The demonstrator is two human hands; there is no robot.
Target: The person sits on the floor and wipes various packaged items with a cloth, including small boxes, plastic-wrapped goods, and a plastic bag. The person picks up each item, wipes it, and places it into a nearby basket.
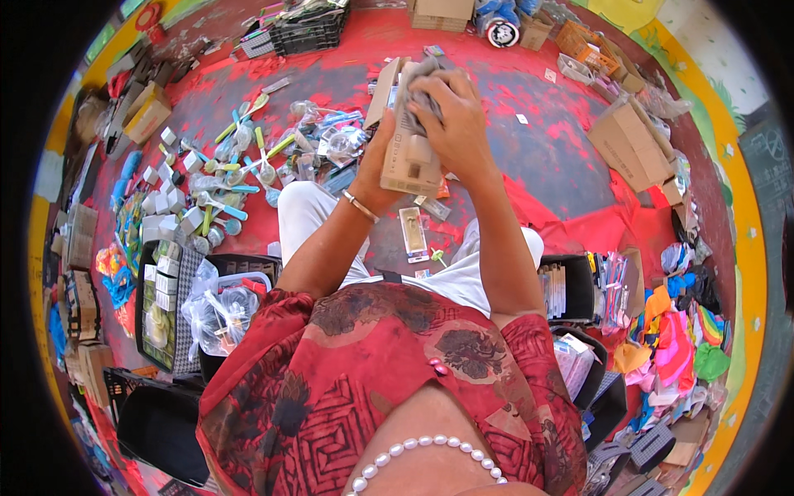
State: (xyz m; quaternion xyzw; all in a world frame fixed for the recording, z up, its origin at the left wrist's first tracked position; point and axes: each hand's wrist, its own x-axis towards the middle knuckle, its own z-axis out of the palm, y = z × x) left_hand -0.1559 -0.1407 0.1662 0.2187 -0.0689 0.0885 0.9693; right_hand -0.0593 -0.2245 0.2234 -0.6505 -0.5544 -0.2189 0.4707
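My left hand (378, 169) is closed around the lower left side of a brown cardboard box (410, 161), held up in front of me and tilted. My right hand (456, 120) presses a crumpled grey cloth (423, 97) against the box's upper face, its fingers bent over the cloth. Below the box, on the floor between my legs, lies a small packaged item (413, 234) in a pale box. A green pinwheel-like piece (438, 258) is beside it.
Brushes and packaged goods (240, 169) lie heaped on the left floor. Black baskets (169, 310) stand at my left, with a bin of books (566, 285) at my right. Colourful cloth items (674, 339) are piled far right. A cardboard carton (630, 142) sits behind them.
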